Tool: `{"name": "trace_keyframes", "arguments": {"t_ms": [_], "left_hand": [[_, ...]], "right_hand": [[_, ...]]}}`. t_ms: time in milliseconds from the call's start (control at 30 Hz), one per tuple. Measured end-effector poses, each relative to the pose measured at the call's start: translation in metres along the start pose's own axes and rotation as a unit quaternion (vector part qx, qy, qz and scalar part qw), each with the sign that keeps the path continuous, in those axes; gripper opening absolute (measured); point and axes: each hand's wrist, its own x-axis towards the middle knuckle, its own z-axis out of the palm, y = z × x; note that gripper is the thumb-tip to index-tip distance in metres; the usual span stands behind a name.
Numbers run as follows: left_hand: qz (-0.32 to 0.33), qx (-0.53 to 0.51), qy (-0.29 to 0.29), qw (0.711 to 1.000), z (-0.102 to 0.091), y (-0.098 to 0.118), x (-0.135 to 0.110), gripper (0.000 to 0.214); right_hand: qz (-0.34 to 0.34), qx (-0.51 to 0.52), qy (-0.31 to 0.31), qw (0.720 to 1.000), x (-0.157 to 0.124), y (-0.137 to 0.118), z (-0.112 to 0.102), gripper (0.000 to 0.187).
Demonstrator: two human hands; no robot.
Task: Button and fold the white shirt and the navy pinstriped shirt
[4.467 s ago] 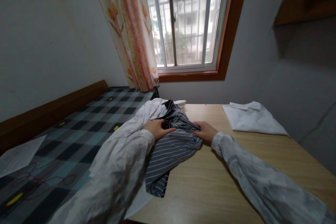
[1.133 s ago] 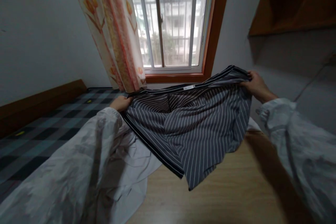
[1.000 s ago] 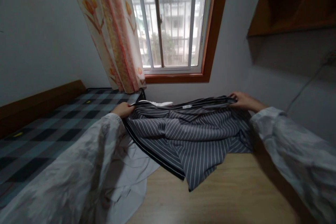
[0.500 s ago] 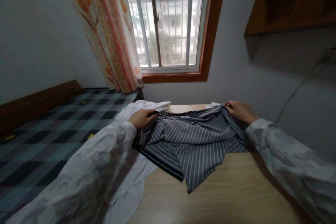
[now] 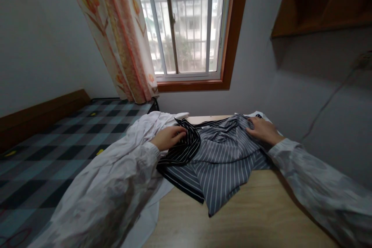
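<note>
A grey garment with white stripes and black edging (image 5: 221, 159) lies crumpled across the wooden table, a pointed corner hanging toward me. My left hand (image 5: 168, 137) is closed on its left side, where a black, white-striped part is folded over beside the fingers. At the far right of the cloth, my right hand (image 5: 264, 130) has its fingers bent round a gathered bit of the grey fabric; their tips are partly lost in the folds. White cloth (image 5: 142, 124) is bunched beyond my left forearm and spreads under it.
The pale wooden table (image 5: 232, 209) runs toward the wall below a window (image 5: 188, 27). A bed with a checked cover (image 5: 66, 139) adjoins on the left, with a flowered curtain (image 5: 124, 46) above. A wooden shelf (image 5: 322, 4) and a cable (image 5: 328, 102) are on the right wall.
The stretched upper edge of the garment has slackened and sunk. My left hand has moved slightly right and nearer, turning over the black striped part. The fabric has bunched near my right hand.
</note>
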Motion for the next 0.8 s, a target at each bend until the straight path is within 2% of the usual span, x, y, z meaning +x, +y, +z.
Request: {"name": "trace_keyframes", "arguments": {"t_ms": [67,133,233,333,400,533,633,700,800], "left_hand": [[-0.046,0.043,0.076,0.995,-0.007,-0.011,0.001,0.038],[-0.092,0.065,0.105,0.988,-0.003,-0.016,0.006,0.040],[-0.170,0.049,0.081,0.981,0.019,-0.012,0.020,0.054],[-0.250,0.039,0.078,0.964,0.047,-0.001,0.039,0.067],[-0.277,0.037,0.085,0.957,0.063,0.003,0.049,0.063],[-0.259,0.023,0.096,0.961,0.092,0.004,0.056,0.032],[-0.221,0.000,0.135,0.966,0.108,0.004,0.050,0.023],[-0.184,-0.019,0.172,0.968,0.115,0.004,0.045,0.023],[-0.104,-0.029,0.236,0.966,0.117,0.006,0.041,0.018]], "right_hand": [[0.020,-0.013,0.010,1.000,-0.006,0.010,0.002,0.053],[0.061,-0.001,0.021,0.998,-0.009,0.015,0.006,0.059],[0.120,0.042,-0.001,0.992,-0.008,0.011,0.010,0.065],[0.118,0.033,-0.032,0.992,-0.006,0.000,0.008,0.045],[0.097,0.022,-0.019,0.995,-0.006,-0.007,0.004,0.037],[0.027,0.057,0.055,0.996,-0.009,-0.017,-0.004,0.038],[-0.001,0.120,0.053,0.991,-0.007,-0.017,0.002,0.029],[0.037,0.152,0.050,0.986,-0.002,-0.014,0.011,0.029],[0.140,0.207,0.052,0.967,0.013,-0.008,0.025,0.041]]}}
